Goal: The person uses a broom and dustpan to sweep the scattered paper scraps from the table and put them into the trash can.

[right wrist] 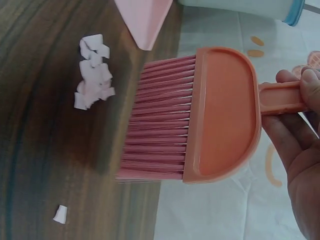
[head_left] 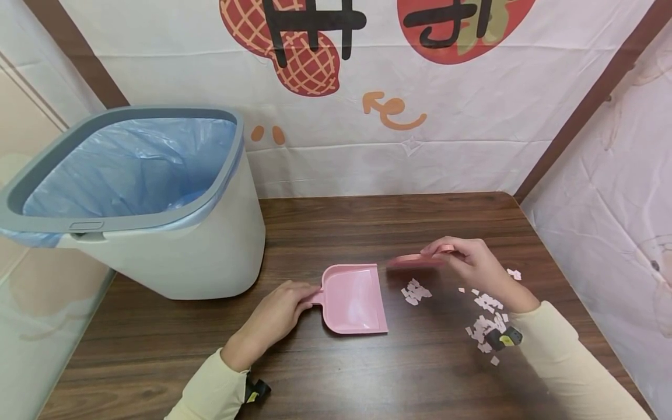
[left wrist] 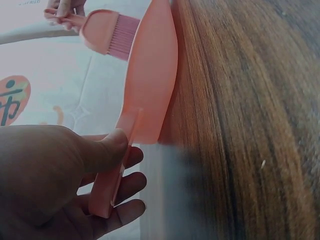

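My left hand (head_left: 280, 309) grips the handle of a pink dustpan (head_left: 352, 298), which lies on the table with its straight edge facing right. In my right hand (head_left: 475, 265) is the handle of a small pink brush (right wrist: 225, 115). Its bristles (right wrist: 160, 120) point down at the tabletop, just beyond a small pile of white paper scraps (head_left: 416, 291). That pile sits a short way right of the dustpan's edge. More paper scraps (head_left: 485, 329) are scattered below my right wrist, partly hidden by the forearm and wrist camera.
A light grey trash bin (head_left: 220, 256) lined with a blue bag (head_left: 131, 169) stands at the back left of the wooden table (head_left: 336, 227). A printed white cloth (head_left: 325, 163) hangs behind the table, with another cloth wall on the right.
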{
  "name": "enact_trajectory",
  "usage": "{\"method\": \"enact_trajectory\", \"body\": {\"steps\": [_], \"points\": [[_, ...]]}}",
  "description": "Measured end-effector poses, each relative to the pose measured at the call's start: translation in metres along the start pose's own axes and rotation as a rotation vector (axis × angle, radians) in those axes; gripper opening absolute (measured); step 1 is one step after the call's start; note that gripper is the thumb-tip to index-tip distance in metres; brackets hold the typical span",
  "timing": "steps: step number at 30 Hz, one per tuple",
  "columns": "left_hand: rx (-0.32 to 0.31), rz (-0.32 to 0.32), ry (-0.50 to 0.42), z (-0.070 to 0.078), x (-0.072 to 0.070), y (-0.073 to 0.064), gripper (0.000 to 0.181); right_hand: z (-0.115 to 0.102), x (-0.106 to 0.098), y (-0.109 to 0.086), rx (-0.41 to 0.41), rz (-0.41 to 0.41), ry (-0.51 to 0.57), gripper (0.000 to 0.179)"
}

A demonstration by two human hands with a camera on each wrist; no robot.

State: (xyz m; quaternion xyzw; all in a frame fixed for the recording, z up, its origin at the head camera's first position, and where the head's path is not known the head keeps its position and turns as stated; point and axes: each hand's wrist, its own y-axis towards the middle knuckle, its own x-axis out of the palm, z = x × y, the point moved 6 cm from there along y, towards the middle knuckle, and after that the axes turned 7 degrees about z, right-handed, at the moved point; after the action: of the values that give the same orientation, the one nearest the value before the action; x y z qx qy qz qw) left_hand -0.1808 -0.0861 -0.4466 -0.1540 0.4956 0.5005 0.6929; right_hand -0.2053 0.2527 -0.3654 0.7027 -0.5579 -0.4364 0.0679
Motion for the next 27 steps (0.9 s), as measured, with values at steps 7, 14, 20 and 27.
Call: {"method": "enact_trajectory", "body": {"steps": [7, 14, 20, 27], "points": [[0.011, 0.002, 0.006, 0.000, 0.000, 0.000, 0.029, 0.000, 0.006, -0.008, 0.002, -0.028, -0.009, 0.032], [0.027, 0.013, 0.010, 0.001, 0.002, 0.001, 0.028, -0.007, 0.002, -0.011, 0.042, 0.042, -0.043, 0.030], [0.001, 0.027, 0.042, 0.001, 0.006, 0.001, 0.023, -0.024, -0.002, -0.012, 0.133, 0.235, -0.292, 0.021], [-0.030, 0.019, 0.123, 0.007, 0.007, 0.004, 0.021, -0.045, 0.004, -0.021, 0.136, 0.356, -0.595, 0.012]]}}
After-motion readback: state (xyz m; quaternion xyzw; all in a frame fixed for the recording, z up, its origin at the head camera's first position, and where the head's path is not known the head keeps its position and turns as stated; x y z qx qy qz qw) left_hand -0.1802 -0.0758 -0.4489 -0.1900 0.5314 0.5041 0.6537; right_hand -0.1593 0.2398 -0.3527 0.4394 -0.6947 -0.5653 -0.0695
